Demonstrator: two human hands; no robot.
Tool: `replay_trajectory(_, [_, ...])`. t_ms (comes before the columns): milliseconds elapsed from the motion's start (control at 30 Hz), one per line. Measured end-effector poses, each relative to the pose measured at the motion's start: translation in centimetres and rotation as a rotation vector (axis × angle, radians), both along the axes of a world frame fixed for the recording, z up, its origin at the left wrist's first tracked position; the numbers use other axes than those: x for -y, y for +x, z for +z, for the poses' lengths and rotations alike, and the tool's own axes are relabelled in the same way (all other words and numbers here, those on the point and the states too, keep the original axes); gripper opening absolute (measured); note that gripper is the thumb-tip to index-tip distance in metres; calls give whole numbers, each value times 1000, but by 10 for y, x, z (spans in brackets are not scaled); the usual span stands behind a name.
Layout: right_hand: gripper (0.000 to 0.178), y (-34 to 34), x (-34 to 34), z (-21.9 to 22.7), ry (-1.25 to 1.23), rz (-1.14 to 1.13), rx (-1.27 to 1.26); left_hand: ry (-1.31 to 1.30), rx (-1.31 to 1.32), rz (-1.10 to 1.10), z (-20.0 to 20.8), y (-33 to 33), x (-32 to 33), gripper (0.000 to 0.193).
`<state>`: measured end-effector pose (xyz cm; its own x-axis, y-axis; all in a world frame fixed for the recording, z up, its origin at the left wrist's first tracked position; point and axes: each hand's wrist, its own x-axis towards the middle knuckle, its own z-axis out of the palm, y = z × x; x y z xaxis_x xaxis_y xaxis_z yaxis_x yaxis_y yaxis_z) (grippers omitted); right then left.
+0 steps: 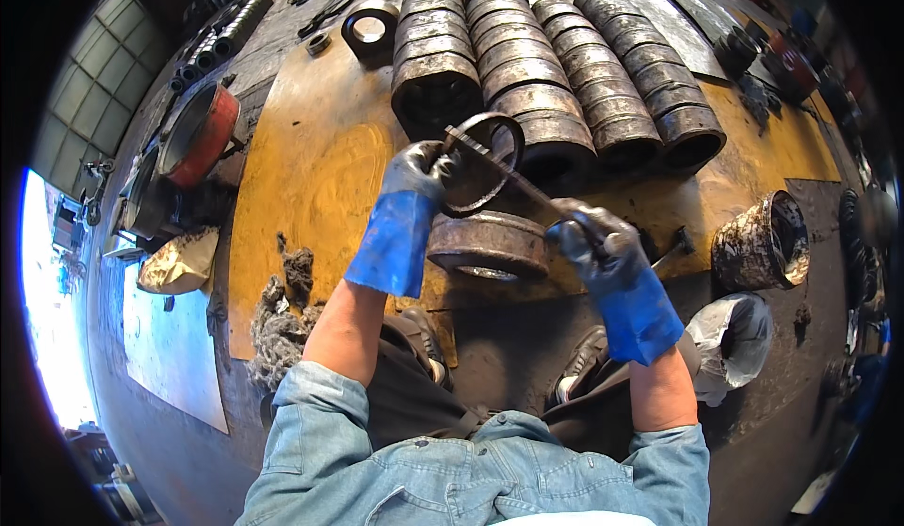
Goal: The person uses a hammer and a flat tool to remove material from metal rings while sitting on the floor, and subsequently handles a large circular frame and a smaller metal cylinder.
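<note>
My left hand point(420, 170), in a grey-and-blue work glove, grips a thin dark ring point(471, 210) by its left side. The ring is tilted up above the floor sheet. In my right hand point(599, 236), gloved the same way, is a long narrow bar-like hand tool point(513, 176) with a ridged far end. It slants up to the left across the ring; whether it touches the ring, I cannot tell. A thick, worn metal ring point(494, 245) lies just below, between my hands. Glove and fingers hide the tool's near end.
Rows of stacked, dirty metal cylinders point(527, 74) lie ahead on a yellow sheet point(320, 149). A stained bucket point(753, 243) and a white plastic-lined container point(708, 338) stand at right. Grey fibre wads point(281, 333) and a red drum point(209, 130) are at left.
</note>
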<state>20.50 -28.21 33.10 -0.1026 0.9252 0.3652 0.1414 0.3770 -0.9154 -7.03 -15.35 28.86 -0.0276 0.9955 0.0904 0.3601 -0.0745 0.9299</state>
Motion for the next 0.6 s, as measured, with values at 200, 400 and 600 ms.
replay_trajectory(200, [25,31,-13,-2,348,-275,461,-51,215,45,5,-26,-7,16])
replay_trajectory(400, [31,31,-17,-5,467,-311,653,-92,252,3,9,-24,-6,17])
replay_trajectory(600, [33,37,-20,-10,435,-296,714,-96,212,-7,11,-25,-3,20])
